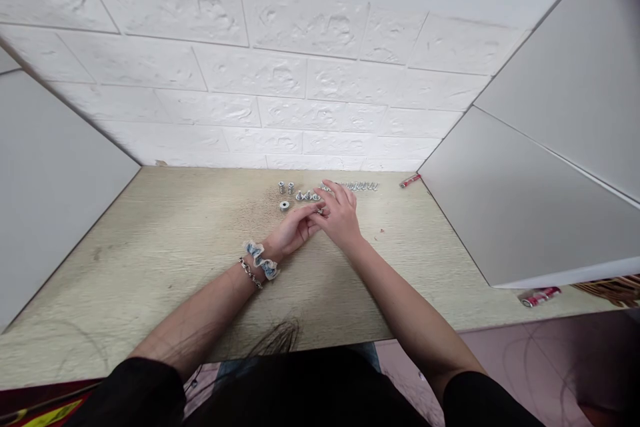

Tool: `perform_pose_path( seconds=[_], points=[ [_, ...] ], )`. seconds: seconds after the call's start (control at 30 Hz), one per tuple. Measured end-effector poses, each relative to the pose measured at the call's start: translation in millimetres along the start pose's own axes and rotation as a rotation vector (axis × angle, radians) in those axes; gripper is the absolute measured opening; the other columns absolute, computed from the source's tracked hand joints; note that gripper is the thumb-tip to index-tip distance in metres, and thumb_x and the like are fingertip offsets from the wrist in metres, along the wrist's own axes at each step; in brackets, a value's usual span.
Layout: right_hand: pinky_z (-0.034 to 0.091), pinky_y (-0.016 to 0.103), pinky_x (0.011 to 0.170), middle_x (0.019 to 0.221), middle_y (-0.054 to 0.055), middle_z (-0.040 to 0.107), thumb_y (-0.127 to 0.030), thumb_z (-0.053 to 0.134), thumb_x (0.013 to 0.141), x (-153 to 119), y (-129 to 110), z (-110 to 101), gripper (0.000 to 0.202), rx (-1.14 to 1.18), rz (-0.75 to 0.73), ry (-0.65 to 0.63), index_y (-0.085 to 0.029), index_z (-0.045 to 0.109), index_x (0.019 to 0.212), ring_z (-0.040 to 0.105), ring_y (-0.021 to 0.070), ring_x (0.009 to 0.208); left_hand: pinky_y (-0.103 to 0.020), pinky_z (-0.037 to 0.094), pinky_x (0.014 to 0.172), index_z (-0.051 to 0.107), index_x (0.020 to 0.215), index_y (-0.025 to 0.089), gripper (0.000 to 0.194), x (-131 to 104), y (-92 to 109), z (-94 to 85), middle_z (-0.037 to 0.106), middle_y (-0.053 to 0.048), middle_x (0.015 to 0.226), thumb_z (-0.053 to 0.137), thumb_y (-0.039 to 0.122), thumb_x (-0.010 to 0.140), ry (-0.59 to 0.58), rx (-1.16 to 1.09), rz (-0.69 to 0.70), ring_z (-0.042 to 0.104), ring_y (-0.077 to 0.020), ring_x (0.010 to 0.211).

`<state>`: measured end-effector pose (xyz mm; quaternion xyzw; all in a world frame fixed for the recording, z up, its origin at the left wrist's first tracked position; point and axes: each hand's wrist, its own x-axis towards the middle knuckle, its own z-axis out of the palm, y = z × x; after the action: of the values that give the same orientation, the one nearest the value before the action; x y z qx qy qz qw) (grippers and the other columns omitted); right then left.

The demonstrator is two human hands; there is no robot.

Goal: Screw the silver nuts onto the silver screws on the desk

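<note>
My left hand point(295, 230) and my right hand point(343, 217) meet over the tabletop, fingertips together. Pinched between them is a small silvery metal piece point(319, 211), partly hidden; its exact kind is too small to make out. Just beyond my fingers, short bolts with wide heads point(299, 196) stand head down in a row. Two more bolts point(281, 187) stand upright further left, and a round metal washer-like part with a dark centre point(285, 206) lies nearer. Behind my right hand runs a row of several small screws point(365, 186), partly covered by its fingers.
The pale wooden tabletop point(175, 233) ends at a white brick-pattern wall point(280, 73). Grey panels point(540, 193) close both sides. A red battery point(411, 181) lies at the back right corner, another red battery point(540, 297) near the front right edge. Tiny reddish bits point(382, 231) lie right of my hand.
</note>
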<state>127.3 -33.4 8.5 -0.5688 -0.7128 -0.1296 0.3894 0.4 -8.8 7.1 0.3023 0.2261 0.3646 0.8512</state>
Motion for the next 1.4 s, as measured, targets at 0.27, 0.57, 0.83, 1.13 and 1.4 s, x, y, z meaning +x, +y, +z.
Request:
perform_pose_path(
  seconds=[0.27,0.57,0.83,1.13,1.4],
  points=[
    [0.031,0.036,0.098,0.115,0.006,0.059,-0.024,0.044,0.086,1.3,0.8,-2.0,0.024,0.014,0.024,0.085,-0.022,0.065,0.098,0.048,0.0191,0.108,-0.019,0.052,0.070,0.066,0.089,0.010,0.021,3.7,7.1,-4.9,0.070,-0.007,0.080,0.047,0.019,0.085,0.172,-0.128,0.042,0.065,-0.0100,0.073],
    [0.027,0.040,0.101,0.119,0.006,0.058,-0.031,0.047,0.085,-3.9,-5.5,5.4,0.028,-0.001,-0.046,-0.097,-0.023,0.065,0.104,0.046,0.0211,0.111,-0.015,0.051,0.060,0.059,0.108,0.014,0.026,6.0,4.0,-7.5,0.068,-0.004,0.082,0.048,0.015,0.084,0.107,-0.145,0.077,0.063,-0.0075,0.068],
    [0.027,0.041,0.100,0.119,0.006,0.058,-0.037,0.050,0.084,-3.4,-2.4,6.5,0.028,-0.009,-0.023,-0.130,-0.024,0.065,0.104,0.045,0.0226,0.111,-0.013,0.049,0.062,0.063,0.098,0.012,0.020,4.3,2.9,-3.3,0.067,-0.003,0.084,0.051,0.011,0.081,0.021,-0.086,0.095,0.061,-0.0060,0.070],
    [0.026,0.043,0.100,0.118,0.006,0.059,-0.043,0.057,0.079,0.2,-0.7,-0.3,0.024,-0.010,0.032,-0.079,-0.025,0.067,0.092,0.046,0.0238,0.111,-0.017,0.050,0.068,0.065,0.082,0.009,0.022,3.0,1.6,0.4,0.068,-0.006,0.080,0.045,0.019,0.086,0.105,-0.074,0.073,0.062,-0.0093,0.072],
    [0.022,0.044,0.102,0.115,0.004,0.061,-0.035,0.051,0.085,1.1,2.5,-1.3,0.020,0.019,0.049,-0.074,-0.024,0.067,0.080,0.050,0.0209,0.108,-0.016,0.051,0.068,0.067,0.081,0.009,0.025,5.3,3.8,-0.1,0.069,-0.006,0.078,0.043,0.009,0.083,0.200,-0.083,0.109,0.063,-0.0088,0.071]
  ],
)
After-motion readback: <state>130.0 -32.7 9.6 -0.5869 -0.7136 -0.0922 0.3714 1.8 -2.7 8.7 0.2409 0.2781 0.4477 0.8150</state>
